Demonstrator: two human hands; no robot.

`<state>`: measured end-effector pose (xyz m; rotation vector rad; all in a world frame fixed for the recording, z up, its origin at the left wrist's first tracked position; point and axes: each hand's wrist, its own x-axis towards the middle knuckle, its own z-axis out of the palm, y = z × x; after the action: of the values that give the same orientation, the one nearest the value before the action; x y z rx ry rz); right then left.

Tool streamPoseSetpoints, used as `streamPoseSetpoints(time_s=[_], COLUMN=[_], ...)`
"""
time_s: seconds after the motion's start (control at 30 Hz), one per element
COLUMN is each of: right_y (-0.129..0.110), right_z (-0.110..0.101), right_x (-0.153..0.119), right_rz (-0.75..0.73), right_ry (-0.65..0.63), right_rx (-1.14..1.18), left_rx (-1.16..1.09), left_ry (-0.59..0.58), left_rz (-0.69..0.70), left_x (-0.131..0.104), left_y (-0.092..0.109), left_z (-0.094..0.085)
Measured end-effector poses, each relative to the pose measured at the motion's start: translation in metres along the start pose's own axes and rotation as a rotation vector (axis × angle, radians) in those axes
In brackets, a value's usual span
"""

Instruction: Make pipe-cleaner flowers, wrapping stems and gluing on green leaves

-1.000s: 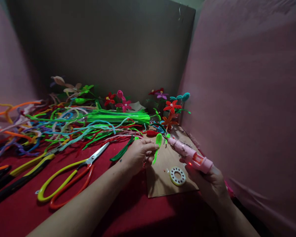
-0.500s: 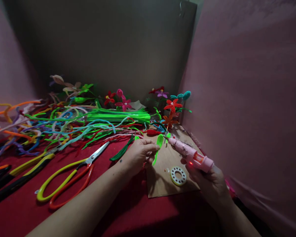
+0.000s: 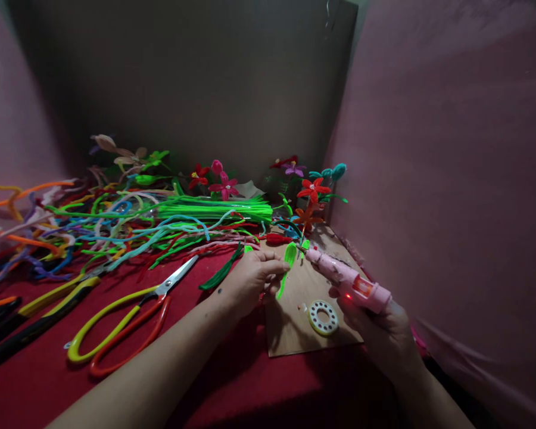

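Note:
Between its thumb and fingers, my left hand [image 3: 256, 277] pinches a bright green fuzzy leaf [image 3: 290, 255], held above a wooden board [image 3: 295, 336]. My right hand [image 3: 382, 328] is closed around a pink glue gun [image 3: 346, 279] with a lit red light. The gun's nozzle points left, close to the upper part of the leaf; whether they touch is hard to tell. Behind the nozzle, another bright green piece [image 3: 305, 245] shows. A white and yellow tape roll [image 3: 323, 317] lies on the board below the gun.
Scissors [image 3: 163, 288] and pliers [image 3: 58, 304] lie on the red cloth [image 3: 245, 381] at the left. Loose coloured pipe cleaners [image 3: 102, 229] and a green bundle [image 3: 214, 210] spread behind them. Fuzzy flowers [image 3: 313, 190] stand at the back. A pink wall [image 3: 451, 179] rises at the right.
The glue gun and my right hand have shifted very slightly to the right. My left hand and the leaf look almost unmoved.

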<state>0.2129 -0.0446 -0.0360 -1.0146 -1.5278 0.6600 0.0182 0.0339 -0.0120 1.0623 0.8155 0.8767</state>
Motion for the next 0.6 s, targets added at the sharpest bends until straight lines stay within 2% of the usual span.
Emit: streamPoseSetpoints(time_s=[0.6], right_y=[0.0048], right_z=[-0.0028], right_x=[-0.0041], right_rz=[0.034], right_ry=[0.032], right_rx=[-0.005], left_rx=[0.009], left_ry=[0.005], left_rz=[0.013], left_x=[-0.0001], left_y=[-0.0004], left_z=[0.0002])
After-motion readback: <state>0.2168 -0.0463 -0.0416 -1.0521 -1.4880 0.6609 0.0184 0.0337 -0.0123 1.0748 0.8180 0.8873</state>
